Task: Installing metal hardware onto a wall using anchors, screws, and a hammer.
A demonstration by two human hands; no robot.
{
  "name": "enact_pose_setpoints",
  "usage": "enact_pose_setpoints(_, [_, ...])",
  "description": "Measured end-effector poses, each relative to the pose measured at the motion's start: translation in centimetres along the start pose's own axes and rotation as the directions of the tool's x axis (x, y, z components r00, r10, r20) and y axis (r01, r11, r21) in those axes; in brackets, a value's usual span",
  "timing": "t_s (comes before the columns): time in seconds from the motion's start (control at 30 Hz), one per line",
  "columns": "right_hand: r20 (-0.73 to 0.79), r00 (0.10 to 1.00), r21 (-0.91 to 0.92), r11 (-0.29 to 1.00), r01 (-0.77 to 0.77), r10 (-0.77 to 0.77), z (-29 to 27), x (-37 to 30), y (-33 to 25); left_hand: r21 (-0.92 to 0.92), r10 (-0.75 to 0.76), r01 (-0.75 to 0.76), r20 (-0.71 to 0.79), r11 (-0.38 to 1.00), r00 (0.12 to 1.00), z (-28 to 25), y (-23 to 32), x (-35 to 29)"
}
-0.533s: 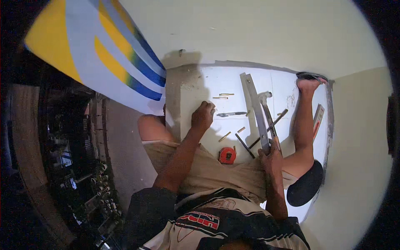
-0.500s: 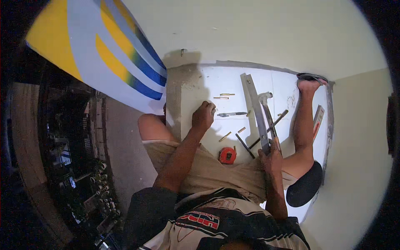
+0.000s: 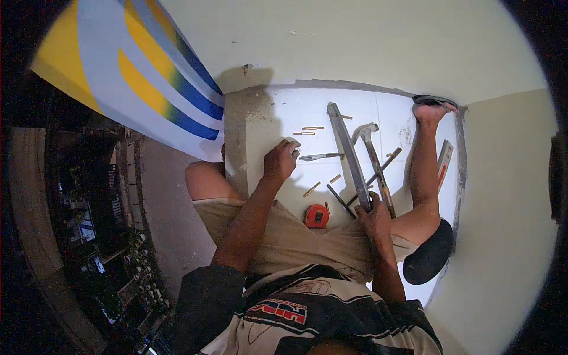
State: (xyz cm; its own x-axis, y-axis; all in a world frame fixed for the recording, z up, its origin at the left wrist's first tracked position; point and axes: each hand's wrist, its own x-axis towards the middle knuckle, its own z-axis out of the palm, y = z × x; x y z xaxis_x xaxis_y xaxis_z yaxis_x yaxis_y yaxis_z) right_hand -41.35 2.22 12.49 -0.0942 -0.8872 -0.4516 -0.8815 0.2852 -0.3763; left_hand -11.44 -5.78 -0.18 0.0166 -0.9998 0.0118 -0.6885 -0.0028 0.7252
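Note:
My left hand [image 3: 280,161] is closed around a small whitish thing [image 3: 294,144], mostly hidden by the fingers, low over the white floor. A pen [image 3: 319,157] lies just right of that hand. My right hand [image 3: 375,220] grips the near end of a long grey metal bar [image 3: 348,151], which slants away from me. Close to the bar's right side lies a claw hammer [image 3: 373,155], its handle running down beside my right hand. Short brass-coloured pins [image 3: 312,128] are on the floor beyond the pen, with another [image 3: 312,189] nearer me.
A red tape measure [image 3: 316,216] sits between my legs. Dark rods [image 3: 341,200] lie near the bar and hammer. A flat straight strip [image 3: 445,160] rests beyond my right leg. Walls rise ahead and right; a striped yellow-blue panel [image 3: 171,83] stands at the left.
The metal bar has been turned on its length in my right hand, and its far end has shifted left, away from the hammer. My left hand still holds the whitish thing.

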Motion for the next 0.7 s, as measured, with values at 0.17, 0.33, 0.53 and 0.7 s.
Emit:
enact_pose_setpoints(0.17, [-0.111, 0.985, -0.101, 0.987, 0.123, -0.134, 0.6, 0.8, 0.1, 0.075, -0.08, 0.071, 0.114, 0.995, 0.99, 0.0, 0.3, 0.6])
enact_pose_setpoints(0.33, [-0.469, 0.788, -0.126, 0.913, 0.387, -0.399, 0.5, 2.4, -8.3, 0.097, -0.046, 0.034, 0.126, 0.995, 0.991, -0.7, -2.0, 0.8])
enact_pose_setpoints(0.53, [-0.294, 0.784, 0.329, 0.712, 0.62, -0.547, 4.8, 12.3, -17.5, -0.546, -0.213, 0.067, -0.208, 0.835, 0.955, -9.1, -0.8, 6.7])
enact_pose_setpoints(0.7, [-0.12, 0.874, 0.587, 0.677, 0.445, -0.47, 6.0, 16.6, -28.1, -0.647, -0.22, 0.044, -0.193, 0.761, 0.956, -14.1, -3.2, 9.4])
